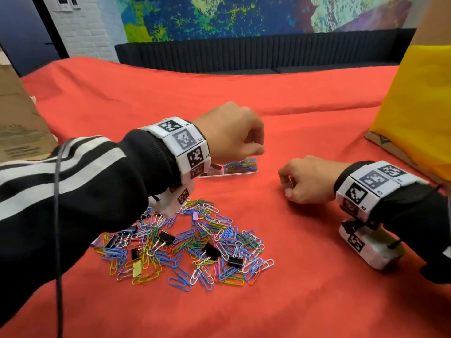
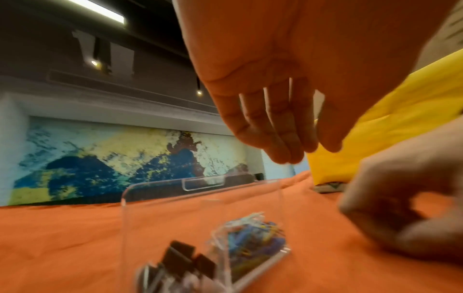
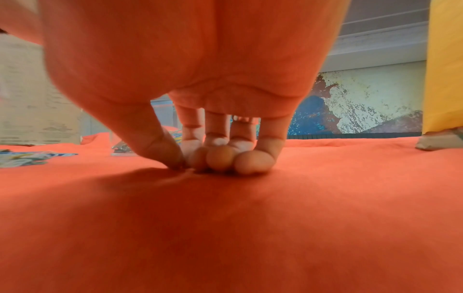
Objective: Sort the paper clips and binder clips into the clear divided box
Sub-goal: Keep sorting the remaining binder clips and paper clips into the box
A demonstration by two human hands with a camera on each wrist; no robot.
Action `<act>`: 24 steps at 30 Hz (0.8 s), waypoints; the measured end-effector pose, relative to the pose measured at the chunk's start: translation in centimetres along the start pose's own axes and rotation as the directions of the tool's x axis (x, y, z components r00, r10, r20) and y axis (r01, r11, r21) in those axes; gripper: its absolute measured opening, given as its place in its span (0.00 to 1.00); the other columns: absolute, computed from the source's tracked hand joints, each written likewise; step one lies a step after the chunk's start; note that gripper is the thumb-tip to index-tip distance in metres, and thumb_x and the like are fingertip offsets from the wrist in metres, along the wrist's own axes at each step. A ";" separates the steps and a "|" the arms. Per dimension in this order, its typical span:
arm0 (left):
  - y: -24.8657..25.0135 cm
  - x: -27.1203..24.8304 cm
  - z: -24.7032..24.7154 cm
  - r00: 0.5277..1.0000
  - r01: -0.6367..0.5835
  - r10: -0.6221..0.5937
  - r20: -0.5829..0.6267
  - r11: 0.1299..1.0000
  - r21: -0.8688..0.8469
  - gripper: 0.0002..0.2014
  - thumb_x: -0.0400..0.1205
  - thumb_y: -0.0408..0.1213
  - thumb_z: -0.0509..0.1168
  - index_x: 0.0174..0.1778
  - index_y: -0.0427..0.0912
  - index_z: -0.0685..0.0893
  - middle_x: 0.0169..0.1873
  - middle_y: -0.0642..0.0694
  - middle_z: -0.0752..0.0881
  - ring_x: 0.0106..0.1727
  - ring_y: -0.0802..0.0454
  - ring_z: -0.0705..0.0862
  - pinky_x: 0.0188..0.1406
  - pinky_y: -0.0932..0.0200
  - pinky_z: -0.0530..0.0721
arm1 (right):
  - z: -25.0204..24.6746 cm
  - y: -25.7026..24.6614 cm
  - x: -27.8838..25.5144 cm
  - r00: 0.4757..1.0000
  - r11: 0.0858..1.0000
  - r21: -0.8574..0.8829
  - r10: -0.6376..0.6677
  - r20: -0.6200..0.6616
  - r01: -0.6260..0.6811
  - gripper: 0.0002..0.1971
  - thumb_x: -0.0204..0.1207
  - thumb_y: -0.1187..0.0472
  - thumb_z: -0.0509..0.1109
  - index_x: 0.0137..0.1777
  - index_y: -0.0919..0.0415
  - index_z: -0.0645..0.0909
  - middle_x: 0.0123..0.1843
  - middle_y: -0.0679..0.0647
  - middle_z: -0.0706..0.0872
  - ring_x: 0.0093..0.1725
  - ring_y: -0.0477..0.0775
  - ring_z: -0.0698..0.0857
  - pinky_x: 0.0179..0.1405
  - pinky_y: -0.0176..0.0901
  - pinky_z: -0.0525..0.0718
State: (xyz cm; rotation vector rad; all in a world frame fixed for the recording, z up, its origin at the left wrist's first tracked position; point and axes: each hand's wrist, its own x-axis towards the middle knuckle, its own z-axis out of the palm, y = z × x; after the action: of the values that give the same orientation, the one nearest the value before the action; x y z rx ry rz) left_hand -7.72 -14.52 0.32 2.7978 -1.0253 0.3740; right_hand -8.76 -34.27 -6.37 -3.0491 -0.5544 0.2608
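A clear divided box [image 1: 228, 170] stands on the red cloth [image 1: 317, 276]. One compartment holds coloured paper clips [image 2: 255, 236], the other black binder clips [image 2: 185, 259]. My left hand [image 1: 234, 135] hovers just above the box, its fingers [image 2: 275, 134] hanging straight down, close together, with nothing seen between them and the thumb. In front of the box lies a mixed pile of paper clips [image 1: 190, 242] with a few black binder clips [image 1: 211, 250] among them. To the right of the box my right hand [image 1: 302, 181] rests on the cloth, loosely curled fingertips [image 3: 220, 158] touching the fabric, holding nothing.
A cardboard box [image 1: 19, 123] stands at the left edge of the cloth. A yellow bag on cardboard [image 1: 419, 106] rises at the right, close behind my right wrist. A dark bench [image 1: 244, 54] runs along the far side.
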 end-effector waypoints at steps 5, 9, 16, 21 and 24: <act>3.9 -4.7 0.6 0.890 -0.085 0.079 0.449 0.996 -0.007 0.27 0.68 0.72 0.66 0.46 0.53 0.88 0.36 0.59 0.90 0.35 0.64 0.85 0.42 0.63 0.84 | 0.0 -0.1 -0.1 1.000 1.000 -0.001 0.011 -0.011 -0.011 0.02 0.68 0.55 0.68 0.35 0.49 0.78 0.37 0.51 0.87 0.41 0.57 0.83 0.45 0.47 0.86; 5.1 -6.5 2.0 0.833 -0.104 0.079 0.547 0.995 0.013 0.33 0.57 0.76 0.70 0.49 0.56 0.83 0.40 0.60 0.88 0.37 0.63 0.83 0.42 0.60 0.85 | 0.0 -0.2 -0.2 0.999 1.000 0.006 0.025 -0.020 -0.025 0.03 0.69 0.56 0.69 0.35 0.49 0.78 0.39 0.52 0.87 0.41 0.57 0.83 0.45 0.47 0.86; 4.4 -5.9 2.8 0.838 -0.060 0.127 0.530 0.988 -0.141 0.15 0.70 0.53 0.77 0.47 0.51 0.88 0.35 0.57 0.90 0.30 0.68 0.83 0.33 0.72 0.79 | -0.1 -0.3 -0.1 0.999 1.000 0.005 0.026 -0.020 -0.026 0.03 0.69 0.56 0.69 0.36 0.48 0.78 0.39 0.51 0.87 0.41 0.55 0.83 0.43 0.45 0.83; 2.9 -5.2 3.0 0.847 0.002 0.118 0.519 0.974 -0.225 0.08 0.72 0.45 0.77 0.45 0.51 0.90 0.35 0.55 0.92 0.29 0.68 0.85 0.28 0.79 0.75 | -0.1 -0.4 -0.3 0.999 0.999 0.018 0.029 -0.024 -0.029 0.02 0.70 0.56 0.69 0.37 0.50 0.79 0.40 0.52 0.88 0.41 0.56 0.83 0.44 0.46 0.84; 1.8 -4.7 2.5 0.843 0.106 0.098 0.529 0.934 -0.342 0.05 0.74 0.37 0.76 0.43 0.45 0.90 0.36 0.47 0.92 0.29 0.61 0.87 0.32 0.73 0.81 | -0.1 -0.3 -0.2 0.999 1.000 0.018 0.021 -0.024 -0.021 0.02 0.70 0.56 0.69 0.38 0.51 0.80 0.40 0.52 0.88 0.41 0.55 0.83 0.44 0.45 0.84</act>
State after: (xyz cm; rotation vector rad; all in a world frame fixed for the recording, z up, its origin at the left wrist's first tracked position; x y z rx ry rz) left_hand -11.91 -13.48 -3.29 2.5987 -1.0440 -0.5945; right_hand -9.02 -34.04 -6.25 -3.0380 -0.5161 0.2276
